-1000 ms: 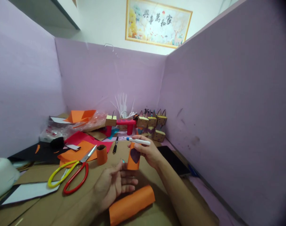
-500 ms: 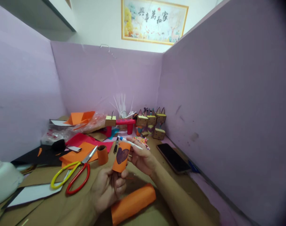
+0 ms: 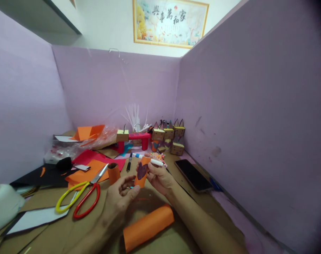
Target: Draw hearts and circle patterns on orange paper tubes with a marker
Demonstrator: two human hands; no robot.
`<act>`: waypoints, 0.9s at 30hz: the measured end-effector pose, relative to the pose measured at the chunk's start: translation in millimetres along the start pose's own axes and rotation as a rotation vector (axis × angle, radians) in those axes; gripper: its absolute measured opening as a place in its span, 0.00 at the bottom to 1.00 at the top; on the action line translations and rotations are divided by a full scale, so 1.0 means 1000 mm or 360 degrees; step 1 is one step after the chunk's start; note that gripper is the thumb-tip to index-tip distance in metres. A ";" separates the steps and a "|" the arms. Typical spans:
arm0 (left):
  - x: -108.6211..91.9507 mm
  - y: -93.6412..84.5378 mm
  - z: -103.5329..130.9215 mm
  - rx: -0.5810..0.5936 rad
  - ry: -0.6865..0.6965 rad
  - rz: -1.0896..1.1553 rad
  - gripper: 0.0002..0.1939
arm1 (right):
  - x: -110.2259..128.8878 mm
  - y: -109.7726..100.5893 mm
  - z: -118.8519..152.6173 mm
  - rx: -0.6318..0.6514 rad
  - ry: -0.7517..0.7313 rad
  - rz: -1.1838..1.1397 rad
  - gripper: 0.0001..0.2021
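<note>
My right hand grips a small orange paper tube with a dark purple heart on it. A white marker with a blue band lies across the top of the tube, in the same hand. Just left of the tube is my left hand, fingers curved and apart from the thumb. Its thumb tip comes close to the tube's lower edge; I cannot tell whether they touch. A longer orange roll lies on the cardboard below both hands. Behind my left hand stands a short orange tube.
Scissors with yellow and red handles lie at left, near orange paper and a white bowl. A black pen lies ahead. At right rests a phone; small cardboard box heads stand at the back.
My left hand has let go of the heart tube and opened, drawing slightly left. The tube is now in my right hand. The marker's pointed right end now looks thick and blunt.
</note>
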State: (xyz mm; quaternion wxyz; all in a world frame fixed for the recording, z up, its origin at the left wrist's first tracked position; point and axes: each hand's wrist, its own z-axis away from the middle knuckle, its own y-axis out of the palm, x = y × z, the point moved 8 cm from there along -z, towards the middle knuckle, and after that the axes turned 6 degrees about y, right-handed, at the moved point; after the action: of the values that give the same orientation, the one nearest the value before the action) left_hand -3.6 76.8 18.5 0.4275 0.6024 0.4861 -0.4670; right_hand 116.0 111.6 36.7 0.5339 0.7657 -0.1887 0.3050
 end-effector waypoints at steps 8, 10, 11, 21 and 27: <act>0.000 0.007 -0.004 0.0098 -0.0034 0.0056 0.20 | -0.007 0.005 0.002 0.0030 0.0057 -0.0049 0.20; 0.007 0.012 -0.006 0.0188 -0.0149 0.0196 0.22 | -0.009 0.007 0.003 0.0053 0.0083 -0.0067 0.20; 0.009 0.012 -0.007 0.0198 -0.0171 0.0220 0.22 | -0.009 0.008 0.003 0.0065 0.0097 -0.0064 0.20; 0.028 0.003 -0.009 -0.0023 -0.0277 0.0089 0.22 | -0.003 -0.019 0.001 -0.0442 0.0055 0.0481 0.21; 0.035 0.005 -0.009 0.0087 -0.0325 -0.0069 0.29 | 0.004 -0.021 0.005 -0.0556 0.0030 0.0570 0.22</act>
State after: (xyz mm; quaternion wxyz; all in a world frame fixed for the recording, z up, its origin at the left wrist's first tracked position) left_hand 5.8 91.0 -14.0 0.4479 0.5524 0.4400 -0.5483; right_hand 133.8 115.0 23.4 0.5973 0.6133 -0.3662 0.3647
